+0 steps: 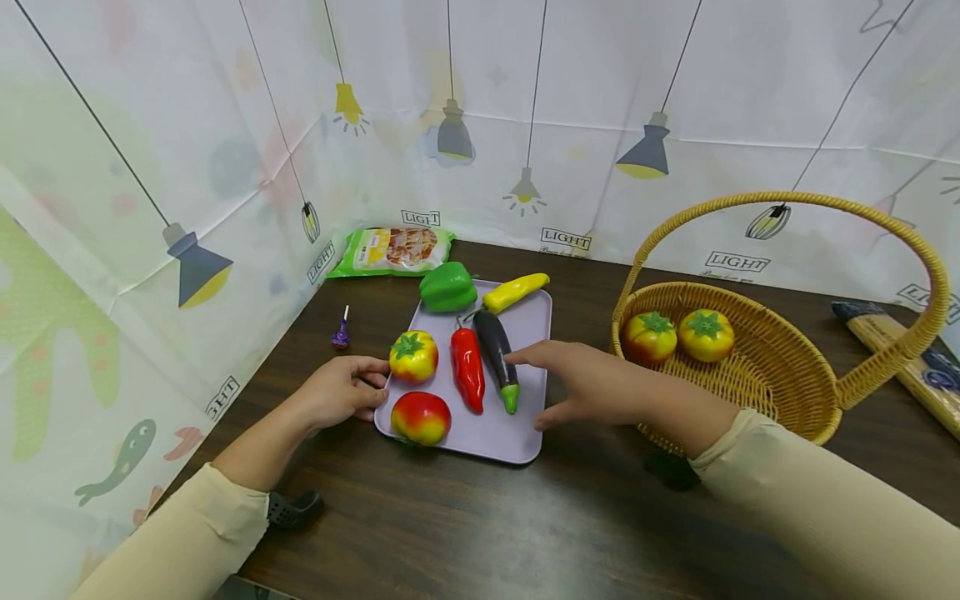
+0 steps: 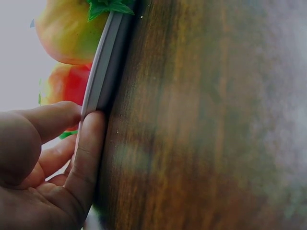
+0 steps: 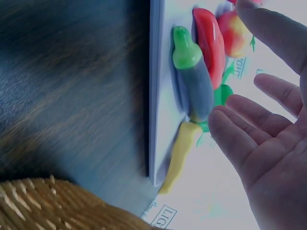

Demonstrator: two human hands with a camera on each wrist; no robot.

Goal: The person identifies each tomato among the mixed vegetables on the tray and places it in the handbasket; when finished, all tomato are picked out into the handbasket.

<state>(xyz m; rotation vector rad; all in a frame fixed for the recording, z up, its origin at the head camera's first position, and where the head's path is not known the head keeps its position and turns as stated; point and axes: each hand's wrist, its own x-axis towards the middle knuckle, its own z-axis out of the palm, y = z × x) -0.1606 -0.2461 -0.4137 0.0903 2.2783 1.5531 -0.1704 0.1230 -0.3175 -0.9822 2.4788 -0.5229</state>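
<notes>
A pale purple tray (image 1: 528, 442) lies on the dark table. On it are a toy eggplant (image 1: 493, 346), a red chili pepper (image 1: 468, 367), a green bell pepper (image 1: 447, 287), a yellow pepper (image 1: 516, 292) and two red-yellow tomatoes (image 1: 422, 418). With thumb and fingers, my left hand (image 1: 339, 392) grips the tray's left rim, as the left wrist view shows at the rim (image 2: 98, 72). My right hand (image 1: 585, 382) hovers by the tray's right side near the eggplant, fingers spread and holding nothing.
To the right stands a wicker basket (image 1: 798, 367) with a tall handle and two tomatoes (image 1: 707, 335) inside. A green snack bag (image 1: 397, 252) lies behind the tray, a lollipop (image 1: 341, 333) left of it. A long brown package (image 1: 907, 354) lies far right.
</notes>
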